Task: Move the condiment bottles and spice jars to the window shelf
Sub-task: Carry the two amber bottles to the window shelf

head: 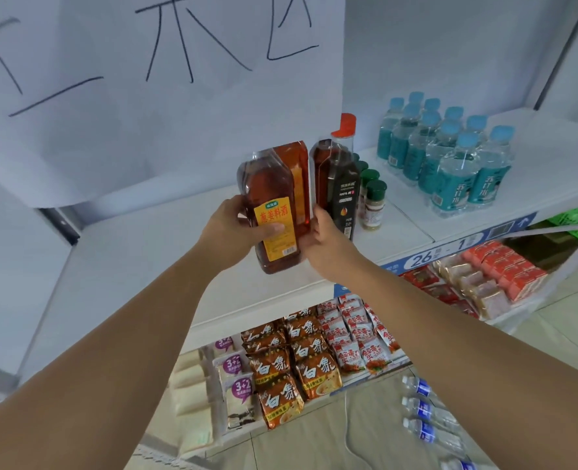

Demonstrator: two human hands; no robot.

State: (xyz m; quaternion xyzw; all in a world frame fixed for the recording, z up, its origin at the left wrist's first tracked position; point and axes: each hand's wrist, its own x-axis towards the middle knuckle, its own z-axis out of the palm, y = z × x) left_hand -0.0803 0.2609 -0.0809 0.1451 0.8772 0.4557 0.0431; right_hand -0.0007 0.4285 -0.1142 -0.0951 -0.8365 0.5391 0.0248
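Left hand (236,228) grips the amber bottle (270,184), thumb lying across its yellow label. Right hand (325,239) clasps the same bottle low on its right side. Bottle upright over the white shelf (145,252); resting or lifted, cannot tell. Just right of it: dark bottle (340,188) with red cap, then green-lidded spice jars (374,205). Water bottles (450,161) farther right.

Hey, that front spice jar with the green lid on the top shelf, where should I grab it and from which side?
Probably round the green lid, coming from the front right. The spice jar stands upright; the dark bottle crowds its left and more jars line up behind it, while its front and right look free.
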